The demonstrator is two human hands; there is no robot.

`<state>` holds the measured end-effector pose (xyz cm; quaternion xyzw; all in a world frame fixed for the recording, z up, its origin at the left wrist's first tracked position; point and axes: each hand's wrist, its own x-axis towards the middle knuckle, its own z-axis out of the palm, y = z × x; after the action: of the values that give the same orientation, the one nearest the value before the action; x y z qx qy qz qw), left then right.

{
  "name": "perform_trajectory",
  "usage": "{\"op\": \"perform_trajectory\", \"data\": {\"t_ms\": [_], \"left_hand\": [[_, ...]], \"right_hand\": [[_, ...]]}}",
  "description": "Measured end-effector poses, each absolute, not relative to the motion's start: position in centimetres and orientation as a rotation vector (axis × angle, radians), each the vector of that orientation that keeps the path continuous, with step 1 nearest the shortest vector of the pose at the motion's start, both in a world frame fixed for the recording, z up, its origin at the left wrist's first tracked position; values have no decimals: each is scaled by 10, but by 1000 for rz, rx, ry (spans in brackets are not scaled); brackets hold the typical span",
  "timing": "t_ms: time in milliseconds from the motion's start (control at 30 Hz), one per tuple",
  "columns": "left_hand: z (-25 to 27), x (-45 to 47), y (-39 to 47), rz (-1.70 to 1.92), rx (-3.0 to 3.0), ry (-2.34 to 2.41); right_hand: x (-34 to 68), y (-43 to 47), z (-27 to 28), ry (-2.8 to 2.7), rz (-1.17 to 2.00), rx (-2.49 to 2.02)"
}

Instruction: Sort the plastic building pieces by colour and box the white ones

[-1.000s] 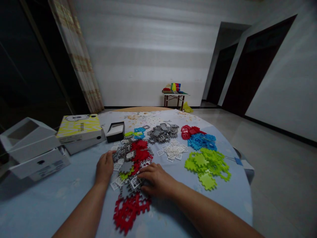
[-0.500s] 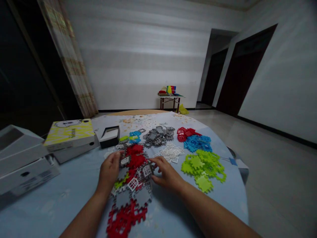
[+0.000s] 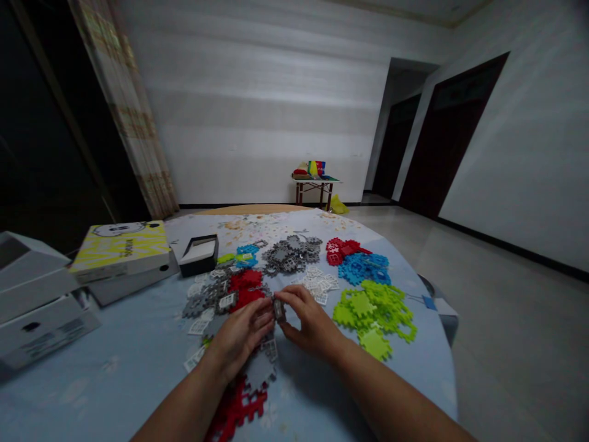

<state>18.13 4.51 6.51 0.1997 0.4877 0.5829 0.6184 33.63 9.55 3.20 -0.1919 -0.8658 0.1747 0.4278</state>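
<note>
My right hand (image 3: 310,319) pinches a small grey toothed building piece (image 3: 279,310), tilted nearly edge-on, between thumb and fingers. My left hand (image 3: 246,334) is closed, its fingertips meeting the same piece from the left. Beneath and around my hands lies a spread of interlocking plastic pieces: red pieces (image 3: 246,281), a white window piece (image 3: 227,301) in a dark frame, and a grey plate (image 3: 258,369). Closest to me are red toothed frames (image 3: 237,408). My left hand and forearm hide part of this spread.
Sorted heaps lie beyond: grey pieces (image 3: 292,253), white window pieces (image 3: 317,282), red pieces (image 3: 343,248), blue pieces (image 3: 365,268) and lime green pieces (image 3: 375,313). A black open box (image 3: 200,261), a yellow box (image 3: 122,248) and white boxes (image 3: 43,313) stand on the left.
My left hand has moved right, from the left side of the spread to the grey piece in my right hand. That piece has turned from face-up to nearly edge-on.
</note>
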Motion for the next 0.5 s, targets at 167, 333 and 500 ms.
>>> {"op": "perform_trajectory", "data": {"t_ms": [167, 333, 500], "left_hand": [[61, 187, 44, 1323, 350, 986], [59, 194, 42, 1324, 258, 934], [59, 195, 41, 1283, 283, 924]], "right_hand": [[338, 92, 38, -2225, 390, -381], [341, 92, 42, -2209, 528, -366], [344, 91, 45, -2193, 591, -327]]}}
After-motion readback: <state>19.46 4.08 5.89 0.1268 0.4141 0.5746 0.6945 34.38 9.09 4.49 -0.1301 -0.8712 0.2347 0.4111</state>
